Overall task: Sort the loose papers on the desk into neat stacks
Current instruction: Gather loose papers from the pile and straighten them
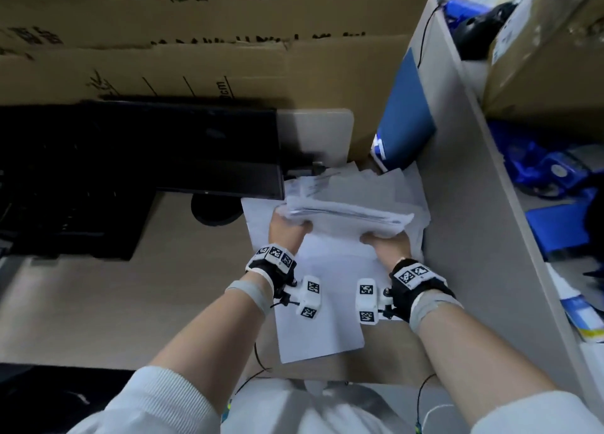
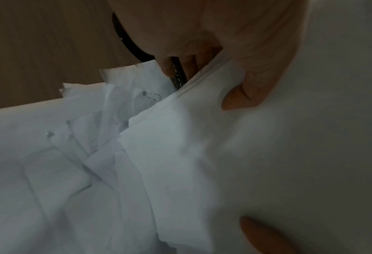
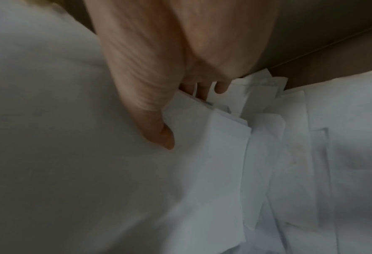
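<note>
A thick bundle of white papers (image 1: pixel 349 213) is held a little above the desk, blurred. My left hand (image 1: pixel 289 229) grips its left end and my right hand (image 1: pixel 385 240) grips its right end. In the left wrist view the left hand (image 2: pixel 235 77) has its thumb on top of the bundle (image 2: pixel 180 154) and its fingers under it. In the right wrist view my right hand (image 3: pixel 158 103) clamps the bundle (image 3: pixel 202 137) the same way. More loose sheets (image 1: pixel 317 299) lie flat on the desk below, and others (image 1: pixel 376 181) are piled behind the bundle.
A black monitor (image 1: pixel 147 146) with a round base (image 1: pixel 215 209) stands at the left. Large cardboard boxes (image 1: pixel 196 41) fill the back. A blue folder (image 1: pixel 405 113) leans against a grey partition (image 1: pixel 474 204) on the right. Wooden desk top (image 1: pixel 98 296) shows at the left.
</note>
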{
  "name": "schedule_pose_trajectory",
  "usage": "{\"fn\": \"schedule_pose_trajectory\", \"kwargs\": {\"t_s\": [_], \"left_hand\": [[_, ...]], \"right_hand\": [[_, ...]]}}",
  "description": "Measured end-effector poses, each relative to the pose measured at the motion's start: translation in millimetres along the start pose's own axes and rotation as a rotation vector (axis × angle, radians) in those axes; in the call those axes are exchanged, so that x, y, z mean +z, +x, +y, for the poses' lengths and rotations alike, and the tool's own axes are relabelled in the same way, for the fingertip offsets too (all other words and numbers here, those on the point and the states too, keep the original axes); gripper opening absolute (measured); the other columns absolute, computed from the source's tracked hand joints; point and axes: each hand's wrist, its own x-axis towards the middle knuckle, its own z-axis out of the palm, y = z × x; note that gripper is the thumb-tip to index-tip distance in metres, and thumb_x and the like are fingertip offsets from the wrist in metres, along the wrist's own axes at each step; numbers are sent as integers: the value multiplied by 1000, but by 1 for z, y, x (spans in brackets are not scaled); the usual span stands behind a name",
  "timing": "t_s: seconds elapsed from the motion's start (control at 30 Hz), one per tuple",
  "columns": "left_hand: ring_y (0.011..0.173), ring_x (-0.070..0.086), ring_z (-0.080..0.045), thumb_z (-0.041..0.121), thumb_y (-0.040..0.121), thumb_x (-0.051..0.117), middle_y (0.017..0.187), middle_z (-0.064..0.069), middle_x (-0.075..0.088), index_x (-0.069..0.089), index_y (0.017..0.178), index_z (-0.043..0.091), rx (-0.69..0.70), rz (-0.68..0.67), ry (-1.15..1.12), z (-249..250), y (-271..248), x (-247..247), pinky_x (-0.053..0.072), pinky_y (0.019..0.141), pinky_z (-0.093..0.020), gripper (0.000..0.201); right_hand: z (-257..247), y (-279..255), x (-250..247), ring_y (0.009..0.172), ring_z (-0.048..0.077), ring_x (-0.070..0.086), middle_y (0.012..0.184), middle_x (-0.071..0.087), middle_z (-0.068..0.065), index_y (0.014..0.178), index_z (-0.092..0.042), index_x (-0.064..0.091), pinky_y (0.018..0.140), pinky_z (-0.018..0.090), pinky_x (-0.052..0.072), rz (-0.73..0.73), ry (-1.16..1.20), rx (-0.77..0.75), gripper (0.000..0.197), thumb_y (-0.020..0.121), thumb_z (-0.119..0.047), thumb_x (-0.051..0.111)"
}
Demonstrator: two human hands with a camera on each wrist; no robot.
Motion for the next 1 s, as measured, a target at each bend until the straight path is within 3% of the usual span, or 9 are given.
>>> {"fn": "schedule_pose_trajectory", "kwargs": {"t_s": [0.07, 0.17, 0.27, 0.37, 0.5, 0.73, 0.8, 0.9, 1.0], "left_hand": [[66, 63, -19, 8, 61, 72, 71, -1, 66, 61, 73, 10, 1, -36, -7, -1, 15, 2, 54, 67, -32, 16], [101, 69, -24, 34, 51, 85, 109, -7, 72, 62, 116, 13, -35, -44, -75, -17, 45, 9, 57, 89, -48, 71], [120, 56, -11, 55, 56, 87, 131, 1, 59, 43, 138, 19, -34, -66, -195, 19, 30, 10, 45, 99, -28, 100], [124, 51, -16, 67, 59, 76, 135, -4, 53, 40, 141, 16, -62, -20, -335, 41, 32, 18, 35, 100, -26, 104], [112, 51, -20, 59, 75, 77, 113, 3, 50, 44, 120, 22, -64, 107, -331, 64, 47, 28, 36, 93, -28, 67], [95, 68, -20, 51, 66, 77, 104, -2, 70, 61, 107, 24, 29, 102, -305, 64, 59, 39, 56, 91, -39, 52], [104, 66, -16, 53, 71, 79, 115, -1, 68, 58, 122, 20, -5, 99, -344, 64, 58, 39, 53, 97, -37, 64], [130, 48, -15, 55, 78, 76, 141, 1, 49, 38, 148, 16, -19, 114, -317, 71, 53, 39, 37, 109, -29, 89], [108, 52, -11, 49, 80, 77, 120, 8, 53, 50, 125, 23, -16, 176, -311, 78, 51, 41, 38, 96, -25, 58]], "right_hand": [[2, 7, 6, 100, 27, 68, 104, 71, 9, 107, -3, 68, 87, 32, 52, -2, 11, 17, 43, 68, -4, 84], [-2, 14, 13, 91, 25, 64, 99, 67, 5, 108, -3, 64, 82, 30, 49, 4, 53, 92, 37, 74, -3, 79], [-5, 19, 14, 75, 18, 64, 87, 69, 1, 101, -5, 70, 77, 34, 51, 13, 97, 101, 28, 75, 2, 76], [-8, 25, 13, 68, 11, 60, 79, 66, -3, 99, -3, 71, 75, 33, 52, 28, 96, 128, 23, 77, 4, 73], [-11, 30, 6, 76, 21, 63, 80, 67, 3, 96, 3, 72, 56, 16, 51, 18, 108, 88, 20, 77, 9, 72], [-12, 31, 3, 81, 16, 69, 91, 74, 3, 100, -8, 72, 76, 30, 54, -29, 168, 74, 30, 72, -9, 84], [-13, 30, 3, 81, 17, 69, 92, 74, 4, 100, -8, 72, 75, 30, 54, -39, 185, 69, 29, 73, -8, 84], [-14, 28, 0, 82, 18, 70, 92, 74, 5, 94, -10, 72, 76, 30, 56, -36, 215, 79, 23, 73, -7, 83], [-16, 24, -4, 83, 16, 70, 92, 75, 3, 93, -13, 71, 72, 27, 55, -67, 209, 72, 23, 73, -9, 83]]}}
